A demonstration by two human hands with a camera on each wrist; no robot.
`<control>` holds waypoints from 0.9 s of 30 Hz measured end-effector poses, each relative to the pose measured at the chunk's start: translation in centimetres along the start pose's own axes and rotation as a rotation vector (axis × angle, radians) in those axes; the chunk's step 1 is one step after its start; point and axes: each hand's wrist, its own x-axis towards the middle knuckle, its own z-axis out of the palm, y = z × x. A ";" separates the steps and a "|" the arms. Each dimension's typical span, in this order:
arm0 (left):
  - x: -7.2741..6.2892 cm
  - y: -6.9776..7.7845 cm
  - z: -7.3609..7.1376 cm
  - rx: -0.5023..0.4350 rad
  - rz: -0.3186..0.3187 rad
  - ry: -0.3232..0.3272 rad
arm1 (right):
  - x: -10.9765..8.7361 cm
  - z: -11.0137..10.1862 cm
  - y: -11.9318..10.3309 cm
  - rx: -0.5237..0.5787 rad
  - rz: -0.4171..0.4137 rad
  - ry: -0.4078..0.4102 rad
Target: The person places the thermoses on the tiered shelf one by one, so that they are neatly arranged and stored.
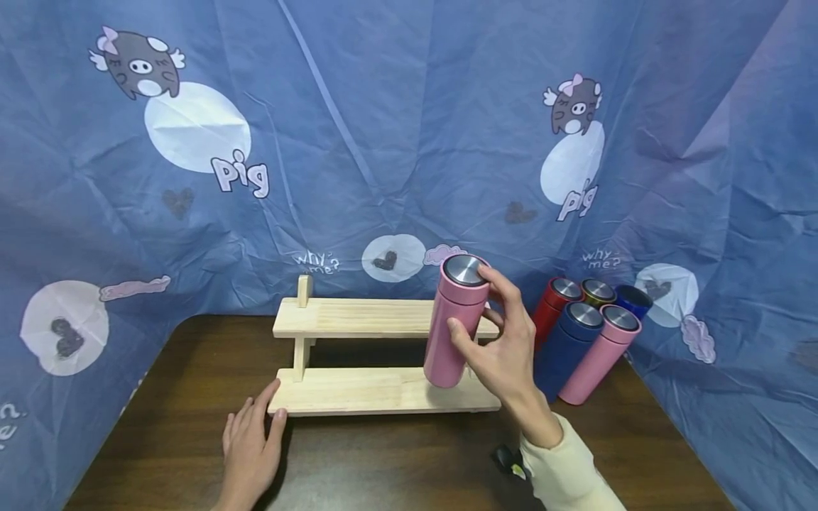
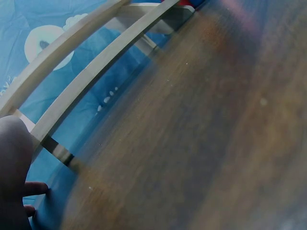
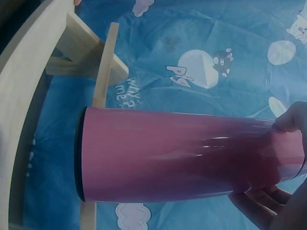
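My right hand (image 1: pixel 508 348) grips a pink thermos bottle (image 1: pixel 452 330) near its top, thumb on the near side and a finger at the steel lid. The bottle is held nearly upright in front of the right part of a two-tier wooden shelf (image 1: pixel 345 392). In the right wrist view the dark base of the pink bottle (image 3: pixel 158 155) shows apart from the shelf boards. My left hand (image 1: pixel 252 447) touches the lower board's left end, fingers extended; the left wrist view shows only part of this hand (image 2: pixel 17 172) beside the shelf (image 2: pixel 96 72).
Right of the shelf stand several more bottles: a red one (image 1: pixel 549 305), a navy one (image 1: pixel 569 351), another pink one (image 1: pixel 601 362), a gold-toned one (image 1: pixel 598 291) and a blue one (image 1: pixel 633 301). A small black object (image 1: pixel 507 460) lies on the brown table (image 1: pixel 383 468). A blue patterned cloth (image 1: pixel 396 128) hangs behind.
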 end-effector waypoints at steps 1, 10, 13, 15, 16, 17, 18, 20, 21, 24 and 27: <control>0.0 0.0 0.0 0.001 0.001 0.001 | 0.2 0.2 0.1 -0.001 -0.005 0.001; -0.1 -0.2 0.0 -0.006 0.006 0.004 | 1.6 2.2 -0.2 0.041 -0.009 -0.008; -0.1 -0.1 0.0 -0.006 0.007 0.002 | 2.1 2.9 -0.4 0.066 -0.008 -0.006; -0.1 -0.1 0.0 -0.006 0.007 0.003 | 2.5 3.4 -0.6 0.090 -0.006 -0.003; -0.2 -0.1 0.0 -0.007 0.007 0.004 | 2.7 3.7 -0.7 0.099 -0.005 -0.004; -0.2 -0.1 -0.1 -0.006 0.007 0.005 | 2.9 3.9 -0.8 0.113 -0.006 -0.005; -0.1 -0.1 -0.1 -0.005 0.007 0.006 | 3.0 4.2 -0.9 0.123 -0.006 -0.006; -0.1 -0.1 -0.1 -0.004 0.007 0.007 | 3.4 4.7 -1.2 0.142 -0.006 -0.009; -0.1 -0.1 -0.1 -0.003 0.007 0.009 | 3.6 5.0 -1.3 0.152 -0.008 -0.014; -0.1 -0.1 -0.1 0.000 0.008 0.009 | 4.1 5.7 -1.6 0.165 -0.019 -0.032; 0.0 -0.1 0.0 -0.006 0.010 0.003 | 4.6 6.4 -1.9 0.165 -0.024 -0.046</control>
